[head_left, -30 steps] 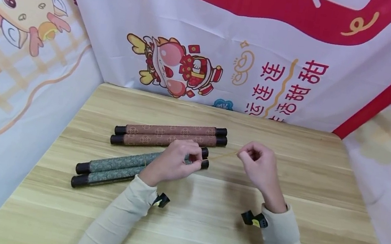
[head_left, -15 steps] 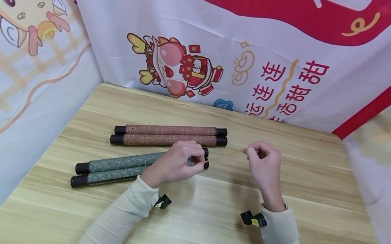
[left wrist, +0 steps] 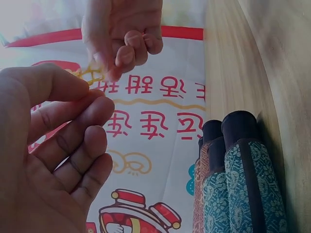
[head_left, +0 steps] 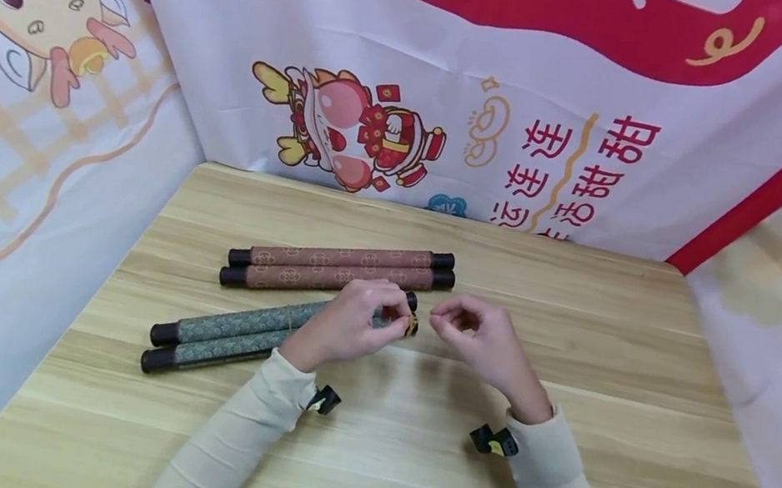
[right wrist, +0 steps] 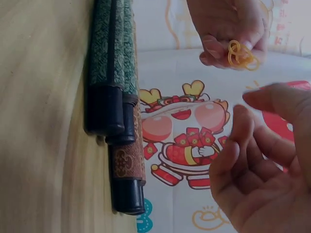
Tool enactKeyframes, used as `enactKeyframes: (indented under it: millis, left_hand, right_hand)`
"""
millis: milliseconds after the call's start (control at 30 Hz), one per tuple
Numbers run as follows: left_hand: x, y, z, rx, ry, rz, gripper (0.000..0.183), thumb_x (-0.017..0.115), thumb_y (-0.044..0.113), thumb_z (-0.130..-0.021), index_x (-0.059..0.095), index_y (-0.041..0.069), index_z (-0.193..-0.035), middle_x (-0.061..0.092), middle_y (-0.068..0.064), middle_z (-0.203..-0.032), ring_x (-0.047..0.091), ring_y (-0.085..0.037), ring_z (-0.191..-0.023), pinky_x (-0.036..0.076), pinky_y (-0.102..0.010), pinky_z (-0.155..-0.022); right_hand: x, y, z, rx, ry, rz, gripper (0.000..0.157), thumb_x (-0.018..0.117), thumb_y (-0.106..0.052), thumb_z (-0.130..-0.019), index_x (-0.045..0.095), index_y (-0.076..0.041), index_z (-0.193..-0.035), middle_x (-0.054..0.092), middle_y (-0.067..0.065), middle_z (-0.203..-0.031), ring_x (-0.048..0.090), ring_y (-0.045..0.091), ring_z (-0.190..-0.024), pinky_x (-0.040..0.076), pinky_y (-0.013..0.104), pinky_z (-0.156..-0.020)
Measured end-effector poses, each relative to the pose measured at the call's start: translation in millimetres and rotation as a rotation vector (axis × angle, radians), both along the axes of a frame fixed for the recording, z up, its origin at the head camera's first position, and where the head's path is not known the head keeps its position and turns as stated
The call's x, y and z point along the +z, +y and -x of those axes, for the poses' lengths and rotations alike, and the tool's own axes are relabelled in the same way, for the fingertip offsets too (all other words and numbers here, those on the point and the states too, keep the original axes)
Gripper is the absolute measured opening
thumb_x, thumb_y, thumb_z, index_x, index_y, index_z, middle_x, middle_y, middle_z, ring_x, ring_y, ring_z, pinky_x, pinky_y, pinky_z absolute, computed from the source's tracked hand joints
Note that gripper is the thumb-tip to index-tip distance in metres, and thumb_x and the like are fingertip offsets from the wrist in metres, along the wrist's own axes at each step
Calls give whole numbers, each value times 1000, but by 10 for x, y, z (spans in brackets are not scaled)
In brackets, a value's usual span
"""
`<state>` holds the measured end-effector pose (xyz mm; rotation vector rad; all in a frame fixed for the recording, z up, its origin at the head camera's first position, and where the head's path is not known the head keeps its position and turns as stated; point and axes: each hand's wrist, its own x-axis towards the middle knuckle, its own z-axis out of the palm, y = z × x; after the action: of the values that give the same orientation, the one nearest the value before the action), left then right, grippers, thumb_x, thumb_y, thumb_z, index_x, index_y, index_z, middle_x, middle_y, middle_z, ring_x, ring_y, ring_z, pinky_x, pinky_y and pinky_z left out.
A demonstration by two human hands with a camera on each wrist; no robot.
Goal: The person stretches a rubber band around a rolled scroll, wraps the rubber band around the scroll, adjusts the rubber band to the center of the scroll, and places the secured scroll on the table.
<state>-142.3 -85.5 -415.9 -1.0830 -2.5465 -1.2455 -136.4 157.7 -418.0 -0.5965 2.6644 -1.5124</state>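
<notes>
My left hand (head_left: 352, 320) pinches a tangled yellow rubber band (right wrist: 241, 57) between thumb and forefinger, above the right ends of the green scrolls. Loops of the band stick out past the fingertips in the left wrist view. Facing it from the right is my right hand (head_left: 481, 340), its fingers loosely bent and a small gap between thumb and forefinger in the right wrist view. Two rolled green patterned scrolls (head_left: 234, 329) with black ends lie side by side, partly hidden under the left hand. Behind them rest two brown patterned scrolls (head_left: 343, 260), also black-ended.
Everything lies on a wood-grain table (head_left: 617, 354). A white and red printed cloth (head_left: 407, 35) hangs along its back edge, with more printed cloth (head_left: 14, 179) at the left side. A thin yellow strand (head_left: 290, 325) crosses the green scrolls near the left wrist.
Earlier the yellow band was stretched between both hands. Now it is bunched at the left fingertips, and the right hand has moved left, close to it. The scrolls stay in place.
</notes>
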Motion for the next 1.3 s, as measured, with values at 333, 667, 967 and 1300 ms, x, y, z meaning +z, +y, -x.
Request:
enactKeyframes:
  millis: [333,667,967,1300]
  left_hand:
    - [-11,27,-39,-25,30,12,9,71,12,-96,72,15,-87,68,3,-82,61,-10,-76,58,-33,-70]
    - [17,1,-21,-47,2,-55,16,69,6,-92,69,16,-80,67,5,-82,58,-5,-75,59,-32,-68]
    - [3,-2,-1,-41,-22,3,13,69,10,-94,70,17,-84,68,5,-83,59,-5,-77,59,-37,-72]
    - [-4,35,-32,-94,-42,-41,9,74,21,-99,74,16,-106,71,6,-96,68,-11,-85,59,-24,-77]
  right_hand:
    - [3,-102,-61,133,137,-45,9,79,-12,-95,78,-11,-104,71,-6,-88,65,8,-77,58,27,-71]
    - [106,-35,-95,38,235,21,17,77,-5,-93,77,-21,-88,72,-7,-84,62,9,-75,56,29,-69]
    - [56,6,-70,-41,205,173,31,65,9,-90,75,-18,-78,72,-2,-77,57,14,-68,45,25,-62]
    - [23,-62,-94,111,126,66,27,69,1,-93,74,-22,-80,70,-6,-81,57,12,-70,47,28,-62]
